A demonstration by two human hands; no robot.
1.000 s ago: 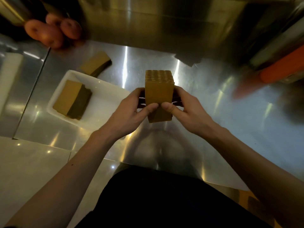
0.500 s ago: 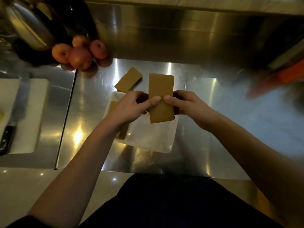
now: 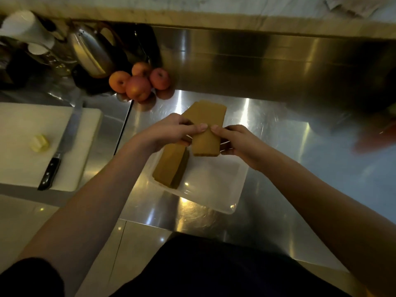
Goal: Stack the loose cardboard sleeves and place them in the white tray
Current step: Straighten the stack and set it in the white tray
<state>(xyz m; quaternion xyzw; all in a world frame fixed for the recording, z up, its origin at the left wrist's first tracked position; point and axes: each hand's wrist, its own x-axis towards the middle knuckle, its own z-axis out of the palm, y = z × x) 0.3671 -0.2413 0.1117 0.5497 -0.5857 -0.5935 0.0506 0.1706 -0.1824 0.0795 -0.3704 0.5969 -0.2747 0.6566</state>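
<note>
My left hand (image 3: 171, 131) and my right hand (image 3: 237, 142) together pinch a brown stack of cardboard sleeves (image 3: 207, 138), thumbs meeting on its top face. It hovers tilted over the far part of the white tray (image 3: 214, 185) on the steel counter. A second stack of sleeves (image 3: 169, 163) lies in the tray's left half, partly under my left hand. Just behind the held stack another brown cardboard piece (image 3: 189, 113) peeks out; most of it is hidden.
Several apples (image 3: 139, 82) sit beyond the tray to the left, next to a metal kettle (image 3: 92, 52). A white cutting board (image 3: 25, 146) at the left carries a knife (image 3: 62, 146) and a pale food piece (image 3: 39, 143). A blurred orange object (image 3: 375, 140) lies far right.
Both hands carried the held stack from right of the tray to above it. It has tipped from end-on to showing its flat face.
</note>
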